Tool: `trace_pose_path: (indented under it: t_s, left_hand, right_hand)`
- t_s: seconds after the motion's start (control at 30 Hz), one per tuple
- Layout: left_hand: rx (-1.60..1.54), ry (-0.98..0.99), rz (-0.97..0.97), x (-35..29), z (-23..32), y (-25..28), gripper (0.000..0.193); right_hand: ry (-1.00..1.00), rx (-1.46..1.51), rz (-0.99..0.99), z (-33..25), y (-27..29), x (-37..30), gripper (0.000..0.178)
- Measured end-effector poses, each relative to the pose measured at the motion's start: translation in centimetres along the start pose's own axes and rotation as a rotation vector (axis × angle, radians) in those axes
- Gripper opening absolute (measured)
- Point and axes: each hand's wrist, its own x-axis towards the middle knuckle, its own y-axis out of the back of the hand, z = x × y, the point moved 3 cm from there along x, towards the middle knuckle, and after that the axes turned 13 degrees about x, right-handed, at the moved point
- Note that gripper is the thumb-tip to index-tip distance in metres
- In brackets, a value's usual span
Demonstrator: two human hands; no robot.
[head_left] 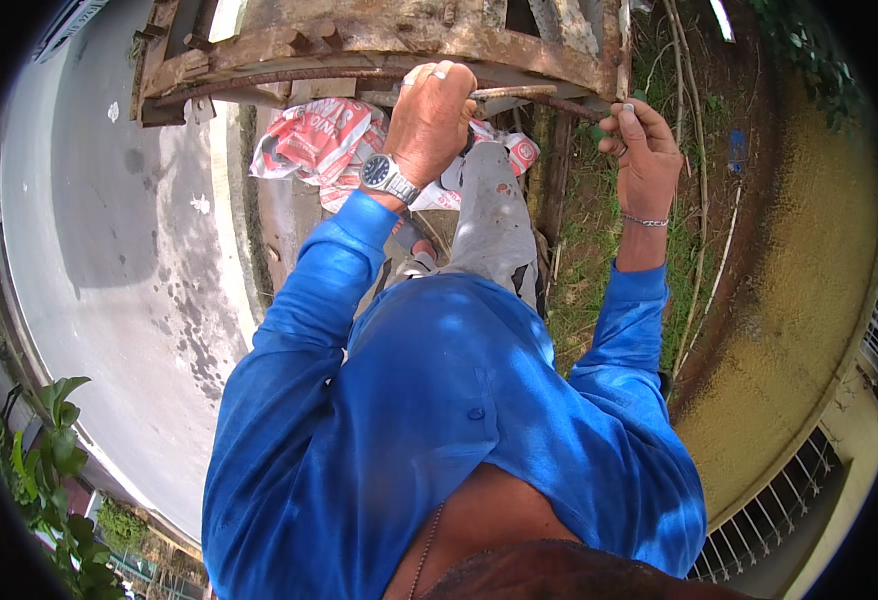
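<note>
A long rusty steel bar (359, 72) runs across the front of a worn wooden bench (499, 45), bending slightly down at its right end. My left hand (431, 120), with a watch on its wrist, is closed in a fist over the bar's middle. From that fist a shorter tan-brown rod (515, 92) sticks out to the right, close to the long bar. My right hand (644, 142) is raised at the bar's right end, thumb and fingers pinched together there. The fingertips partly cover what they pinch.
Red-and-white printed sacks (324, 140) lie beneath the bench, by my legs. Bolts or pegs (299, 40) stick out of the bench. Left is a concrete pavement (109, 200); right are grass, long sticks (704, 180) and a yellowish wall (809, 250).
</note>
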Motion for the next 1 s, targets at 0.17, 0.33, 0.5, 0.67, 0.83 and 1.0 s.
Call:
trace_pose_path:
  t_s: [0.17,0.33,0.5,0.67,0.83,1.0]
  left_hand:
    - [-0.3,0.389,0.026,-5.3,-0.2,-1.5,0.016]
    - [-0.357,0.463,0.236,-5.9,-1.2,-2.3,0.015]
    - [-0.267,0.455,0.248,-5.1,-3.4,-4.5,0.018]
    - [-0.303,0.378,0.159,-5.8,-3.6,-5.6,0.017]
    - [-0.232,0.306,0.11,-5.5,-3.8,-5.7,0.022]
    - [-0.145,0.302,0.126,-5.7,-5.0,-7.5,0.024]
  right_hand:
    - [-0.066,-0.141,-0.082,2.4,-3.8,-2.1,0.023]
    - [0.047,-0.317,-0.213,4.3,-7.0,-0.5,0.02]
    - [0.124,-0.38,-0.297,5.3,-10.4,2.4,0.012]
    - [0.273,-0.436,-0.362,6.1,-11.6,3.5,0.007]
    - [0.437,-0.53,-0.409,6.0,-12.1,3.4,0.009]
    - [0.51,-0.625,-0.446,6.0,-12.3,3.6,0.011]
